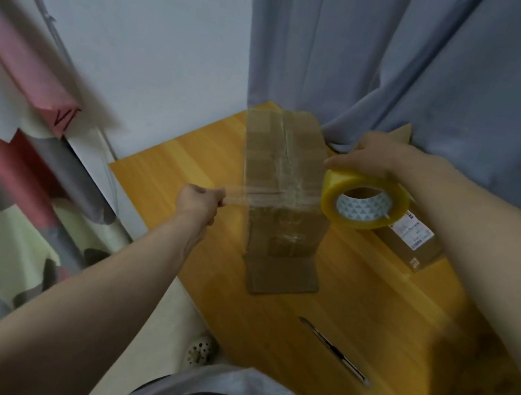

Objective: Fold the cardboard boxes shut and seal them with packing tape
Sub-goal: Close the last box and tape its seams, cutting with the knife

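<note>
A long, narrow cardboard box (pixel 288 153) lies on the wooden table (pixel 195 165), its top covered in shiny clear tape. My right hand (pixel 379 158) grips a yellowish roll of packing tape (pixel 363 202) above the box's right side. My left hand (pixel 199 202) pinches the free end of the tape strip (pixel 252 196), which is stretched across the box between my hands. The image is blurred with motion.
A second box with a white shipping label (pixel 412 238) lies right of the roll. A utility knife (pixel 335 351) lies on the table in front of me. More cardboard (pixel 481 372) sits at the near right. A grey curtain (pixel 412 67) hangs behind; bedding (pixel 1 154) lies left.
</note>
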`<state>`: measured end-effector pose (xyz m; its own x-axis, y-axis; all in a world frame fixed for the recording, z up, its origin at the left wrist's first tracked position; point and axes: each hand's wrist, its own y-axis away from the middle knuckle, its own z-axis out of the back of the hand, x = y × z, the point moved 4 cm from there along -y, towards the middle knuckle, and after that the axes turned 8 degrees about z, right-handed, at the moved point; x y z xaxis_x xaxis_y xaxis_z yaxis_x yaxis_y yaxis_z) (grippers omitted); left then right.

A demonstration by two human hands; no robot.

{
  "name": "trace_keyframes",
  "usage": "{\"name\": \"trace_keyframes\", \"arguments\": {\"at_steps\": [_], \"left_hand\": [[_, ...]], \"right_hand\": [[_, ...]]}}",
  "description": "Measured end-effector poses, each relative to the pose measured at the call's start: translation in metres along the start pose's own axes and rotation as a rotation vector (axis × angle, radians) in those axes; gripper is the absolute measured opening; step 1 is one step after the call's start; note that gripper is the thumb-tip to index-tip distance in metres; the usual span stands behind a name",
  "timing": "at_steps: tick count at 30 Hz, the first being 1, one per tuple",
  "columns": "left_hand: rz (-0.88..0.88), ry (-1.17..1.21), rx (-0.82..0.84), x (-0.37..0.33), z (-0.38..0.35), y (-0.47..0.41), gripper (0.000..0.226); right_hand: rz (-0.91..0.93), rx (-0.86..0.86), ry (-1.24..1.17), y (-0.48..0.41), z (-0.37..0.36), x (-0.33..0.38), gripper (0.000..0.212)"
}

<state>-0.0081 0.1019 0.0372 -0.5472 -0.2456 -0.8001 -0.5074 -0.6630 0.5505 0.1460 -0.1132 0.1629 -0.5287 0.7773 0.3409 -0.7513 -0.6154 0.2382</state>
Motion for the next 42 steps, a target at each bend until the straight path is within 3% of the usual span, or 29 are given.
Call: {"name": "trace_keyframes", "arguments": {"at_steps": [5, 16, 24, 27, 29, 31, 34, 36, 39, 42], "left_hand": [[0.03, -0.006, -0.037, 0.006, 0.003, -0.007, 0.03], [0.113, -0.105, -0.048, 0.024, -0.008, -0.018, 0.031], [0.159, -0.301, 0.087, 0.029, -0.034, -0.02, 0.026], [0.195, -0.255, 0.146, 0.03, -0.04, -0.018, 0.041], [0.127, -0.309, 0.087, 0.024, -0.037, -0.021, 0.054], [-0.013, -0.39, -0.026, 0.012, -0.033, -0.024, 0.04], [-0.206, -0.308, -0.08, -0.008, -0.038, -0.015, 0.016], [-0.28, -0.312, -0.04, -0.02, -0.052, 0.0, 0.033], [-0.168, -0.383, 0.028, -0.019, -0.072, 0.006, 0.035], [-0.059, -0.292, 0.067, -0.009, -0.077, -0.002, 0.035]], "right_hand": [[0.022, 0.042, 0.042, -0.009, 0.003, 0.016, 0.036], [-0.018, 0.105, 0.175, -0.02, -0.013, 0.023, 0.043], [-0.024, 0.121, 0.248, -0.023, -0.014, 0.029, 0.04], [-0.014, 0.122, 0.277, -0.024, -0.015, 0.028, 0.039], [-0.012, 0.124, 0.284, -0.024, -0.016, 0.029, 0.038], [0.003, 0.108, 0.285, -0.024, -0.015, 0.031, 0.038], [0.017, 0.089, 0.319, -0.026, -0.017, 0.032, 0.035], [0.021, 0.074, 0.338, -0.027, -0.019, 0.033, 0.036], [0.029, 0.064, 0.335, -0.028, -0.019, 0.033, 0.039], [0.029, 0.075, 0.195, -0.024, -0.016, 0.022, 0.038]]}}
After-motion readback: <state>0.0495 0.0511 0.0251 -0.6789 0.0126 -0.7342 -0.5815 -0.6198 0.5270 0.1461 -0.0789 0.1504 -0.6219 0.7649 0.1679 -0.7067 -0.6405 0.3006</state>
